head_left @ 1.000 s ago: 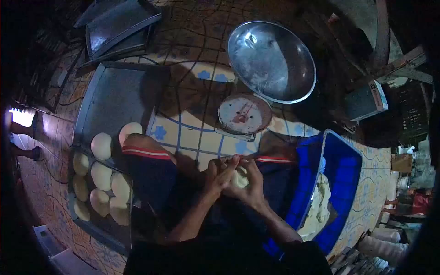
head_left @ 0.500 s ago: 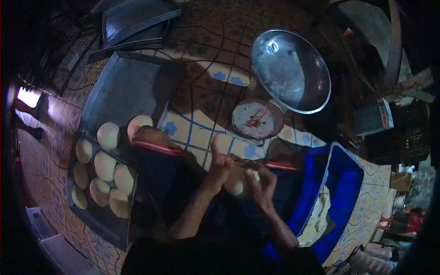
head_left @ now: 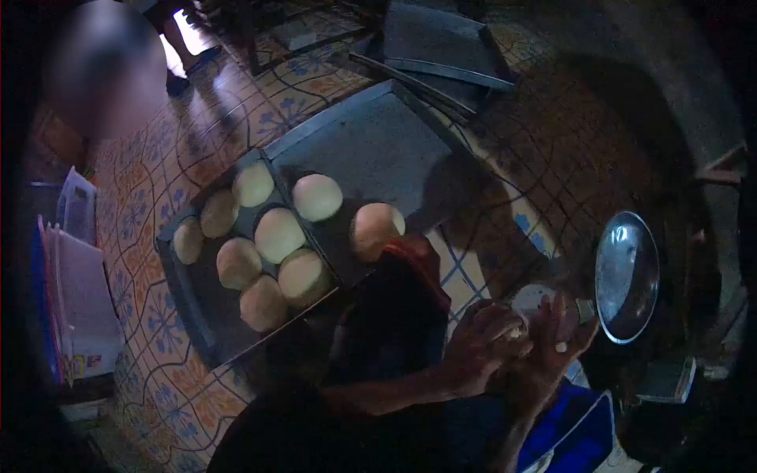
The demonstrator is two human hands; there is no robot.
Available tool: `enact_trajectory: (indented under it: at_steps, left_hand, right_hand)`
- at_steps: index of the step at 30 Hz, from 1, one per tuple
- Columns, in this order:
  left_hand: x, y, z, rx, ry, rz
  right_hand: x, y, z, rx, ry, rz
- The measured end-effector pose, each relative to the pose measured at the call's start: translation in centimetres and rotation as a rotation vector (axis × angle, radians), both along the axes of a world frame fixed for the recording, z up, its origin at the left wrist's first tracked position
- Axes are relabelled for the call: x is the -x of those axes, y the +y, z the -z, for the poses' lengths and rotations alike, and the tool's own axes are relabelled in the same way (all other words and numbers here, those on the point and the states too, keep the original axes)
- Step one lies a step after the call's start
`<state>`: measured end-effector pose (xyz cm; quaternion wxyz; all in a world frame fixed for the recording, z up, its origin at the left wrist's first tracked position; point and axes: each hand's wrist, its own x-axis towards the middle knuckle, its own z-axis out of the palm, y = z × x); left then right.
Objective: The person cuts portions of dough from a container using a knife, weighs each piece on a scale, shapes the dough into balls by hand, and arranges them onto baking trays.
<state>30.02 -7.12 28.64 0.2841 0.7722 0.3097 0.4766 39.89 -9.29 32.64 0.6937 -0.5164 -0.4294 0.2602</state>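
My left hand (head_left: pixel 477 347) and my right hand (head_left: pixel 556 339) are close together over my lap, at the lower right of the view. The left fingers are curled, and a pale bit of dough (head_left: pixel 516 331) shows between them. My right hand is against the left, its fingers raised and partly bent, with a pale patch near them. Most of the dough is hidden by the hands. Just beyond them is the round pan of a scale (head_left: pixel 531 298). Round dough balls (head_left: pixel 279 235) lie at my left on a metal tray (head_left: pixel 206 303).
A second metal tray (head_left: pixel 371 142) adjoins the first and bears two dough balls. More trays (head_left: pixel 441 39) are stacked behind. A shiny metal bowl (head_left: pixel 627 276) stands at the right; a blue tub (head_left: pixel 572 430) is below it. A person is at the upper left, beyond plastic bins (head_left: pixel 87 292).
My view has swung left, so the trays are more central and the bowl and tub farther right. My hands have come closer together, and my left index finger no longer points out.
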Motion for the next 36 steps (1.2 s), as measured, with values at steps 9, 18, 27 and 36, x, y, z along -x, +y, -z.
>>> enact_trajectory:
  at_steps: [9,18,27,36]
  left_hand:
    - [10.5,6.7,-4.2,-0.016,-0.061,-0.204]
    - [15.8,3.8,-1.8,0.297,-0.706,-0.58]
    - [4.6,-0.5,0.3,0.883,-0.943,0.088]
    - [-2.6,-10.1,0.7,1.186,-0.203,1.07]
  right_hand:
    - [8.3,10.4,3.9,0.044,1.194,-0.672]
    - [22.8,22.3,5.7,0.022,-0.436,-0.487]
    - [7.0,5.3,5.3,0.163,-0.311,-0.531]
    - [-13.0,-22.7,6.0,0.584,-0.212,0.702]
